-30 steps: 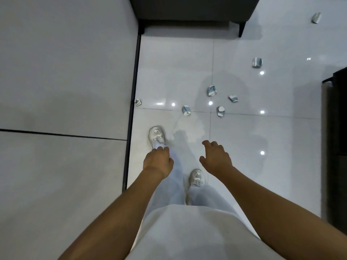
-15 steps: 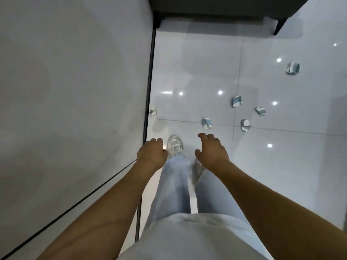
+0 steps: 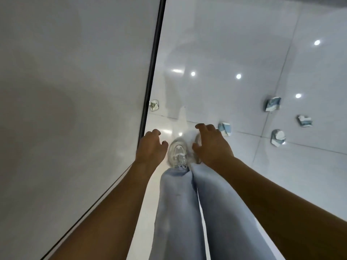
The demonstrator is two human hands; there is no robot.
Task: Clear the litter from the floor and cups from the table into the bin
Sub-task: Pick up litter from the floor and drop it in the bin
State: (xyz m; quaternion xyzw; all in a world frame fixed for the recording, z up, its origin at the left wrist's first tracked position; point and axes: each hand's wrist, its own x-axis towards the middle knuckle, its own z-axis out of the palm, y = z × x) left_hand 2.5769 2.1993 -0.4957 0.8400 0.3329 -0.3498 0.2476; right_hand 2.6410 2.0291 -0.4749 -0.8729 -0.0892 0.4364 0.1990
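Note:
Several crumpled blue-and-white paper pieces lie on the glossy white floor. One piece (image 3: 225,128) sits just past the fingertips of my right hand (image 3: 211,145). Others lie further right: a larger piece (image 3: 273,104), a flat piece (image 3: 304,121) and a rounded piece (image 3: 278,137). A small greyish scrap (image 3: 154,105) rests against the wall base. My left hand (image 3: 151,147) hangs beside the wall with fingers loosely curled, holding nothing. My right hand is also empty, fingers relaxed. No bin, table or cups are in view.
A pale wall (image 3: 75,91) with a dark vertical edge strip (image 3: 153,62) fills the left half. My white shoes (image 3: 178,152) and light blue trousers stand right beside it. Bright ceiling-light reflections dot the white tiled floor (image 3: 225,44).
I have walked forward and leaned down; the litter now looks larger and closer. Both hands have stayed out front, empty. The dark furniture at the far end has left the view.

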